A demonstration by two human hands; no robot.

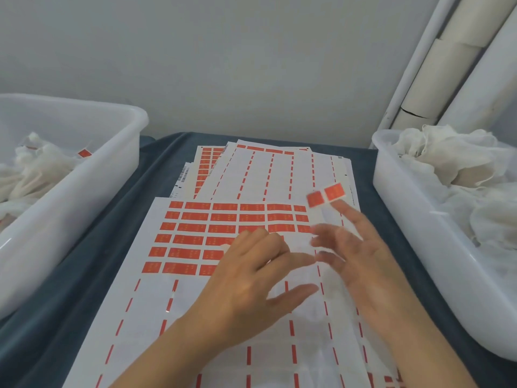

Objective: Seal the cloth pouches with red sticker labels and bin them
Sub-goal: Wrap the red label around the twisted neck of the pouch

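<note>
Two bare hands are seen over a sheet of red sticker labels (223,236) that is laid on a dark blue table cover (84,289); the left hand (251,278) is spread with its fingers straight and loosely apart, and it is laid flat on the sheet, nothing being gripped by it; the right hand (361,253) is blurred, its fingers are extended and fanned, and a red sticker label (326,195), seemingly folded into two squares, is carried at the tip of its raised forefinger; whether the label is stuck there or lightly pinched cannot be told. Rows of red labels are still held by the upper part of the sheet, while its lower part is stripped to bare backing crossed by red dashed lines; more label sheets (265,169) are stacked and fanned behind it. A white plastic bin (117,169) is set at the left, and white cloth pouches (42,163) are contained in it, one marked by a red label; a second white bin (405,219) is set at the right, heaped with crumpled white cloth pouches (447,163). Pale pipes (461,51) are run up the wall at the upper right.
</note>
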